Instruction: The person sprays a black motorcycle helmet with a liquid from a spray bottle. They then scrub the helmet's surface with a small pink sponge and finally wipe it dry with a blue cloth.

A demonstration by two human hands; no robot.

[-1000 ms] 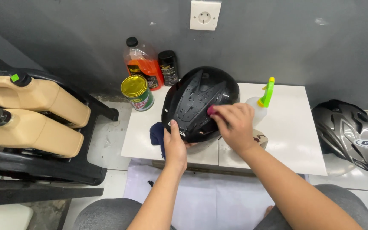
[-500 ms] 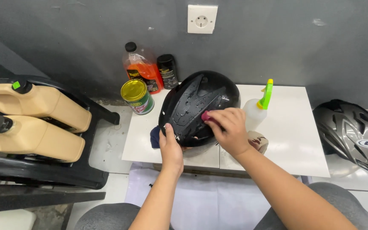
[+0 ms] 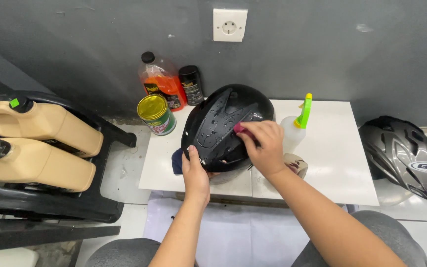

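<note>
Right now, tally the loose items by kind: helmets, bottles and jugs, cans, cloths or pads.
Helmets: 2, black helmet, grey helmet
Bottles and jugs: 5, orange bottle, dark bottle, spray bottle, upper tan jug, lower tan jug
Cans: 1, green can
Pads: 1, pink pad under the right hand
Total: 9

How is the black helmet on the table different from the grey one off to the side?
The black helmet is glossy, rounded and beaded with droplets; the grey helmet is ribbed with open vents and looks dry. The black helmet sits on the white table, steadied by the left hand while the right hand presses a pink pad on it; the grey helmet lies untouched on the floor. Both rest crown up.
</note>
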